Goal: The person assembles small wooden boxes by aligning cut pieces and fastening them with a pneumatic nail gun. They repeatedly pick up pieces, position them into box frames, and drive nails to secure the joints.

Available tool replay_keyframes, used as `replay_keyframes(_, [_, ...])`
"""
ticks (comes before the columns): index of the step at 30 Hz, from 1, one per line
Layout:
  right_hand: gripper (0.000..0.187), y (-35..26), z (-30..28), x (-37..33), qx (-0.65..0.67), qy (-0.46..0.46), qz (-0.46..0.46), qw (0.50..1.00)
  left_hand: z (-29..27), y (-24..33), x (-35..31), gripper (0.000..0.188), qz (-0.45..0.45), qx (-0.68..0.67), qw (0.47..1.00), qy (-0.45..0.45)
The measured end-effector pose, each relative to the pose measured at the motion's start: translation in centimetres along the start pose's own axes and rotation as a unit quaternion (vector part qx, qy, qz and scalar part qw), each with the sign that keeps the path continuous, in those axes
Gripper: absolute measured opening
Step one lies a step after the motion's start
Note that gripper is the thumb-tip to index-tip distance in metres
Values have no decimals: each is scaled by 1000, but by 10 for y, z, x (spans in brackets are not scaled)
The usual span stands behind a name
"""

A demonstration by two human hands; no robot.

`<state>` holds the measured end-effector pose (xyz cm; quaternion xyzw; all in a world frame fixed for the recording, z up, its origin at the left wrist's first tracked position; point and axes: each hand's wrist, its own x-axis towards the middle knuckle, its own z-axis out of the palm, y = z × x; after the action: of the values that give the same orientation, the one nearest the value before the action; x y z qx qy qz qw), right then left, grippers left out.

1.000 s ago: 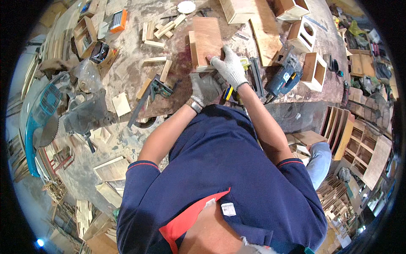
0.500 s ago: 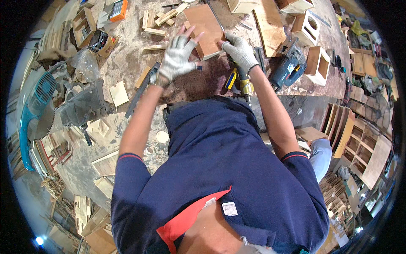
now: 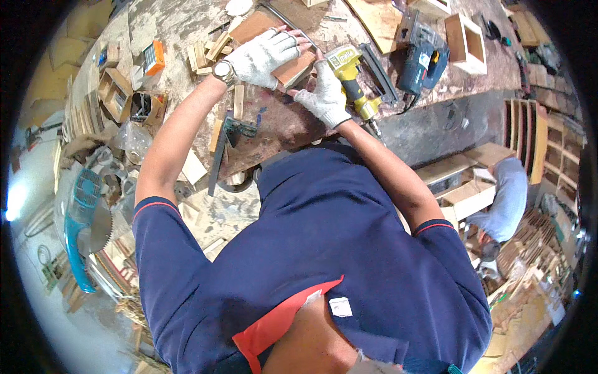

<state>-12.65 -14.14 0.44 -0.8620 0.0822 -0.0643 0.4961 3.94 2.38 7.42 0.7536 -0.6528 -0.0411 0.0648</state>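
My left hand [image 3: 265,59], in a white fingerless work glove, lies across a brown wooden panel [image 3: 293,70] on the workbench [image 3: 180,25]. Its fingers reach over to the panel's right edge and grip it. At the near right corner, my gloved right hand [image 3: 325,96] has its thumb against the near end and its fingers along the right side. Much of the panel is hidden under the left hand. Just right of the right hand lies a yellow and black nail gun [image 3: 350,75], which neither hand holds.
A blue jigsaw [image 3: 418,68] and an open wooden box [image 3: 458,40] stand at the right. Short wood strips [image 3: 200,55] and an orange box [image 3: 153,57] lie left. A blue circular saw [image 3: 87,206] is at far left. Another person [image 3: 507,193] bends down at right.
My left hand has come down from beside the panel onto its top. The right hand has shifted to the near corner, uncovering the nail gun. The view has turned somewhat.
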Motion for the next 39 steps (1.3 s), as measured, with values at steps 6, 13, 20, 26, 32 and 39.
replay_keyframes(6, [103,12,29,-1,-43,84,-61,994,1,-8,-2,120,37,37,998,-42])
replay_keyframes(13, [92,4,32,-5,-42,105,-45,993,6,-11,-2,115,32,51,998,-22])
replay_keyframes(20, [47,6,-20,-21,-53,141,-49,987,4,-11,-2,115,29,78,996,-34])
replay_keyframes(26, [70,19,-68,-23,-279,99,79,952,10,-14,-2,114,21,96,995,-25])
replay_keyframes(32, [103,22,-67,0,-246,-17,146,958,16,-15,-4,117,26,48,998,8])
replay_keyframes(39, [50,-26,-133,13,-257,5,43,965,11,-9,-2,115,30,59,995,70])
